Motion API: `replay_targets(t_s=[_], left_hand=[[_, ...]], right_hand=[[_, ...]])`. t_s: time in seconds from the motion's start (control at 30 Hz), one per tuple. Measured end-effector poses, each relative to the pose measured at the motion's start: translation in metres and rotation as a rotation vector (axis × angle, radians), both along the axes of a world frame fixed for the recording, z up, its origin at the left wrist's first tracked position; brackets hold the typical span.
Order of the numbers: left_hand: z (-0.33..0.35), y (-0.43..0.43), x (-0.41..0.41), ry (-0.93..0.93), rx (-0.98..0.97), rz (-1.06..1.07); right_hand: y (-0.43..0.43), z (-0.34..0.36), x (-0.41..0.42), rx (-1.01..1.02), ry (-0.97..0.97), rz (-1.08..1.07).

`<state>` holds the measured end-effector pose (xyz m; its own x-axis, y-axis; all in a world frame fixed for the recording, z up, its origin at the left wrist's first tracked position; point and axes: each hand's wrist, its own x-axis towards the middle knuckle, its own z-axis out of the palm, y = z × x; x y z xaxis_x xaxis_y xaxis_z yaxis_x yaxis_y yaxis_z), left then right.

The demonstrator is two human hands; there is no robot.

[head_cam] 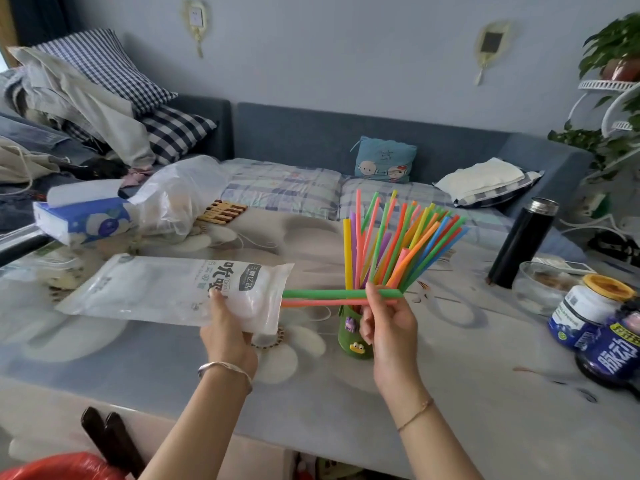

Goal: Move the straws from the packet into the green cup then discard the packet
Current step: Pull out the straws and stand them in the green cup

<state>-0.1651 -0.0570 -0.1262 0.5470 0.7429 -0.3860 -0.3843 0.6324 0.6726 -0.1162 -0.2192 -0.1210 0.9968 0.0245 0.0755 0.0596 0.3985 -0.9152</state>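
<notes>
Left hand point(227, 327) is gripping the packet point(166, 289) near its open mouth, thumb on top and fingers curled underneath. The packet's long axis is running left to right, with the mouth pointing right toward the other hand and the far end trailing out left of the grip, low over the table point(138, 368). Right hand point(388, 323) is pinching two straws point(329, 294), one green and one orange-pink, between thumb and fingertips; the other fingers are hanging loosely below. Both straws are lying near horizontal and parallel, long axis left to right. Their left ends are sitting at the packet's mouth and their right ends are poking just past the pinch. Below and behind the pinch the green cup point(346, 336) is standing upright, partly hidden by the hand. Bundle of coloured straws point(398, 244) in it is fanning up and rightward above the pinch.
</notes>
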Motion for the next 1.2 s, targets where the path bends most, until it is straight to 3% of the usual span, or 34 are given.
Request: replay_targets(t_s=[0.33, 0.63, 1.07, 1.2], left_hand=[[-0.010, -0.032, 0.009, -0.014, 0.059, -0.172], [-0.002, -0.025, 0.009, -0.033, 0.029, -0.148], [-0.007, -0.030, 0.010, -0.010, 0.067, -0.154], [-0.010, -0.020, 0.013, 0.013, 0.017, -0.086]], right_hand=[[0.016, -0.007, -0.010, -0.200, 0.019, 0.049], [-0.013, 0.013, 0.001, -0.125, -0.085, -0.135], [-0.011, 0.006, 0.001, -0.187, -0.046, 0.002], [-0.020, 0.010, 0.007, -0.104, -0.030, -0.045]])
